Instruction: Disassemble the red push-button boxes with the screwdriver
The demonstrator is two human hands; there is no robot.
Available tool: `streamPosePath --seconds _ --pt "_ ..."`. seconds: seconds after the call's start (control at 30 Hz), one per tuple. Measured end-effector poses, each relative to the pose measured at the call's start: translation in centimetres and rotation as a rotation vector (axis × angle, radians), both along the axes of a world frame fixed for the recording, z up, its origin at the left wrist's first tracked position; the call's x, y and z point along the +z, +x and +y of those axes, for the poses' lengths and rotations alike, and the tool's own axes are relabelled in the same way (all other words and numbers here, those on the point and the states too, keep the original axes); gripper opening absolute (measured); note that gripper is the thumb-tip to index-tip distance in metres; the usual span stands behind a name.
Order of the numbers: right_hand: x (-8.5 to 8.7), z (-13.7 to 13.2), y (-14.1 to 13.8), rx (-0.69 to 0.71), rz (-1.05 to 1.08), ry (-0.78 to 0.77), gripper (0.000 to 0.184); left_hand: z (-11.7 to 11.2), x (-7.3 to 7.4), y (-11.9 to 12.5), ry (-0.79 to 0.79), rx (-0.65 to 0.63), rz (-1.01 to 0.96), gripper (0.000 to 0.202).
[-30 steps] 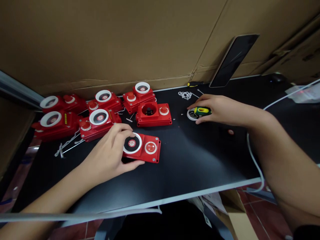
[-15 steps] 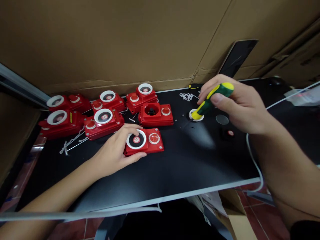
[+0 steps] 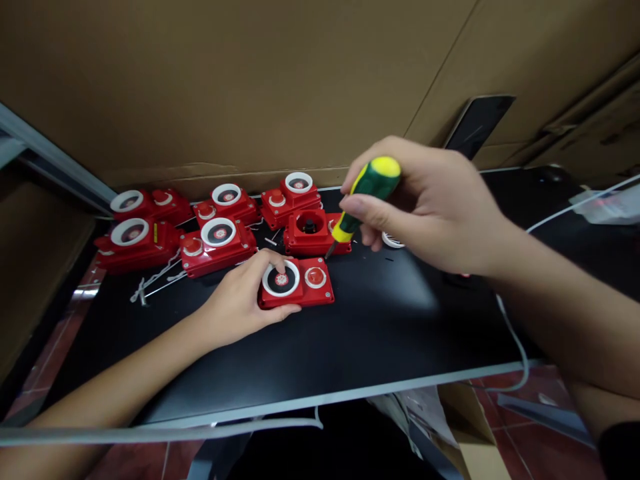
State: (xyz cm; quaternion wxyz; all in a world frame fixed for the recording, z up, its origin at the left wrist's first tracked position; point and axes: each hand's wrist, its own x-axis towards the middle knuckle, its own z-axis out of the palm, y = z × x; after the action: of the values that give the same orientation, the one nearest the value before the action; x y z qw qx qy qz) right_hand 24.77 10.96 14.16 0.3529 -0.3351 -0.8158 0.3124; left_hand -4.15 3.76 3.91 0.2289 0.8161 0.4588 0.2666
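My left hand (image 3: 245, 300) grips the left end of a red switch box (image 3: 300, 285) lying flat on the black table (image 3: 380, 333), fingers curled round its white-ringed dial. My right hand (image 3: 430, 207) is closed on a green and yellow screwdriver (image 3: 367, 197), held tilted with its tip just above the box's upper right corner. Right behind it lies another red box (image 3: 310, 233) with an open round hole where the dial sits on the others.
Several more red boxes (image 3: 220, 240) are grouped at the back left, with white cord pieces (image 3: 155, 280) beside them. A white ring (image 3: 393, 240) lies behind my right hand. A dark tablet (image 3: 477, 120) leans on the cardboard wall. A white cable (image 3: 515, 333) runs along the right.
My right hand picked the screwdriver up off the table by the white ring and carried it left and toward the held box. My left hand kept its grip on the box.
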Motion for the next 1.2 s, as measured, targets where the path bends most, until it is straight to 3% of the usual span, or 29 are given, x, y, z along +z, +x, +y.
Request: streamPosePath --seconds 0.13,0.27,0.77,0.9,1.1,1.2 --pt "-1.5 0.9 -0.7 0.063 0.022 0.001 0.033 0.0 -0.4 -0.1 0.025 -0.009 -0.012 0.046" --pt "-1.7 1.4 -0.4 0.133 0.071 -0.092 0.034 0.0 -0.5 -0.2 0.057 -0.030 -0.013 0.046" --pt "-3.1 3.9 -0.2 0.119 0.233 -0.256 0.037 0.2 -0.7 -0.5 0.083 -0.071 -0.077 0.047" --pt "-2.3 2.8 -0.2 0.142 0.137 -0.163 0.032 0.2 -0.7 -0.6 0.072 -0.070 -0.070 0.048" --pt "-0.7 1.2 -0.1 0.217 -0.106 0.194 0.024 0.2 -0.7 -0.6 0.057 -0.063 -0.077 0.048" --pt "-0.3 1.0 0.1 0.203 -0.184 0.248 0.021 0.2 -0.7 -0.6 0.063 -0.065 -0.073 0.048"
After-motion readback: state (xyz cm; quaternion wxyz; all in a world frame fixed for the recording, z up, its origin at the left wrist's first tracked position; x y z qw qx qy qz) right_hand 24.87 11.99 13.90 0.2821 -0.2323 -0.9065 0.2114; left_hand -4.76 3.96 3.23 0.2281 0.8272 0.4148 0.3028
